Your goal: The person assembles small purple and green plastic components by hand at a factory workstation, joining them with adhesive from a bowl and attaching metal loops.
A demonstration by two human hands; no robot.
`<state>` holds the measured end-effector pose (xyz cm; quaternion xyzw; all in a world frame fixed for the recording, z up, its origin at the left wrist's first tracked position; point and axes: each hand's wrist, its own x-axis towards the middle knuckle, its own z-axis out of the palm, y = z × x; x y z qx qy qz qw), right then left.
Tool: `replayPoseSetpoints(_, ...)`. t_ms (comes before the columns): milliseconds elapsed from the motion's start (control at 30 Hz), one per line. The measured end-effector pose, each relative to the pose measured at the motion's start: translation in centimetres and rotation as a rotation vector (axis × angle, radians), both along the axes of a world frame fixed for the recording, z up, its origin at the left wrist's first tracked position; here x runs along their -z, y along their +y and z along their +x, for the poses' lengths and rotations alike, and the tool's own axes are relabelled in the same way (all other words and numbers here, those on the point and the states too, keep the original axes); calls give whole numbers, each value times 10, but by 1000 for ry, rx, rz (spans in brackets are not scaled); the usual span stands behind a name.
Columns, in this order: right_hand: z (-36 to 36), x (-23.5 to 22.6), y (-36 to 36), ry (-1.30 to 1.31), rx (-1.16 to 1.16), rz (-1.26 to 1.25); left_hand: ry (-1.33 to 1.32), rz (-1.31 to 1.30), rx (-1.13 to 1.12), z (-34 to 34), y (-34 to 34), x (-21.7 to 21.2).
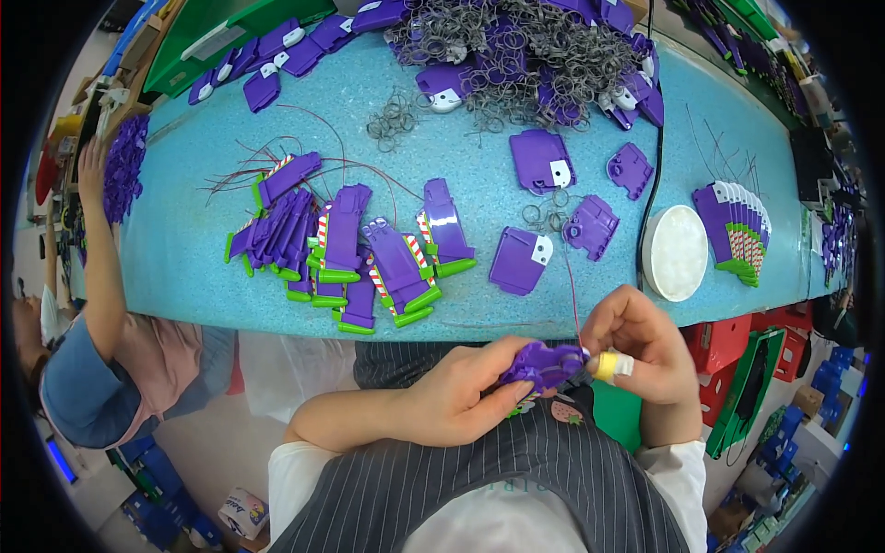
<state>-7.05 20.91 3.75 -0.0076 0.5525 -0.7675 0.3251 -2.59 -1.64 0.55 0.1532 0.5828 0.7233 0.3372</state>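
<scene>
Above my lap, just off the table's near edge, my left hand (461,387) is closed around a small purple plastic shell (544,366), its hollow side partly facing up. My right hand (645,355), with yellow and white tape round a digit, pinches at the shell's right end. A thin red wire (573,300) rises from between those fingertips toward the table; its lower end is hidden. Just beyond lie two larger purple covers with white corners (519,261) (544,161) and two smaller purple shells (590,227) (631,170).
Purple parts with green ends (341,235) and wires lie in a heap at left. Grey wire rings (553,55) cover purple parts at the back. A white round tub (675,253) and fanned purple parts (733,226) are at right, beside a black cable (658,157). Another person (101,332) works at left.
</scene>
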Motion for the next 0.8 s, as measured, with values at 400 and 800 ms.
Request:
replayPoseSetpoints(400,-24,37,-43,748,-209,977,-375,556,-234,33,-14,10)
replayPoseSetpoints(800,13,13,-9,180,358,316,-546,245,-345,40,-1,13)
